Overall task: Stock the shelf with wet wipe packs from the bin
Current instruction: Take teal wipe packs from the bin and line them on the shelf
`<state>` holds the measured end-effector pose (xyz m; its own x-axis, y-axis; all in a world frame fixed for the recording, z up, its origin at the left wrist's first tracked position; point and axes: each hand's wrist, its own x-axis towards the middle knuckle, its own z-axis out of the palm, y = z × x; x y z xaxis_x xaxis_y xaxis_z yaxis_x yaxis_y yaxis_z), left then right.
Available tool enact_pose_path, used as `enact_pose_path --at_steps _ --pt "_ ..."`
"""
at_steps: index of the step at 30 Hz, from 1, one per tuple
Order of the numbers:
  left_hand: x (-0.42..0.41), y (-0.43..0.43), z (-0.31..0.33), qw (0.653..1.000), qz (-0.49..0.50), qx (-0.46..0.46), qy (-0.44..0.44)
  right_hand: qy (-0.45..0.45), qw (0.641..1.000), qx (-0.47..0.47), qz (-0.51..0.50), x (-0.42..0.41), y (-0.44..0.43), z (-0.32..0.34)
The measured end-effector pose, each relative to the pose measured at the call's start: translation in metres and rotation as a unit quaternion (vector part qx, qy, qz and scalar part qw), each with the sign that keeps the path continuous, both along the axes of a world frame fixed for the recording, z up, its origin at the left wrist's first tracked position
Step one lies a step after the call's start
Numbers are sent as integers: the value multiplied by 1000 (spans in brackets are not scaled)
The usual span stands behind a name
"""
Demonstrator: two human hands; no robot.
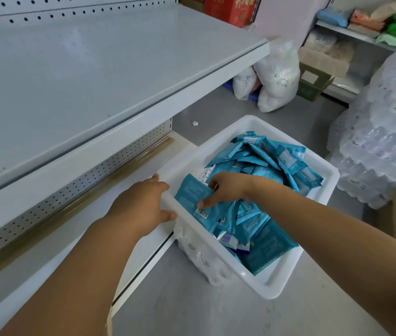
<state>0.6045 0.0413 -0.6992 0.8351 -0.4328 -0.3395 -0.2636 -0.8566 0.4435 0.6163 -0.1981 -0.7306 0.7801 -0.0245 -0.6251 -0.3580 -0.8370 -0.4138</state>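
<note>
A white plastic bin (pixel 318 197) sits on the grey floor beside the shelving, filled with several teal wet wipe packs (pixel 264 163). My left hand (pixel 141 204) grips the bin's near-left rim. My right hand (pixel 226 190) reaches into the bin, its fingers and thumb closed on one teal wet wipe pack (pixel 193 192) that shows a barcode near its lower edge. The pale grey upper shelf (pixel 90 76) on the left is bare, and a white lower shelf (pixel 75 229) runs under it.
Shrink-wrapped water bottle packs (pixel 383 132) are stacked at the right of the bin. White plastic bags (pixel 277 73) and a cardboard box (pixel 313 81) stand on the floor behind. Another shelf unit (pixel 361 27) with packaged goods is at the far right.
</note>
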Motion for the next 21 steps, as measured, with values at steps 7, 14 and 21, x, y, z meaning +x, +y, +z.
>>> enact_pose_path --at_steps 7,14,21 --pt "-9 -1 1 990 63 -124 25 -74 966 202 -144 -35 -19 32" --pt "-14 -16 52 879 210 -400 153 -110 844 465 -245 -71 5 78" --pt "-29 8 118 778 241 -545 198 -192 808 525 -185 -61 59 138"
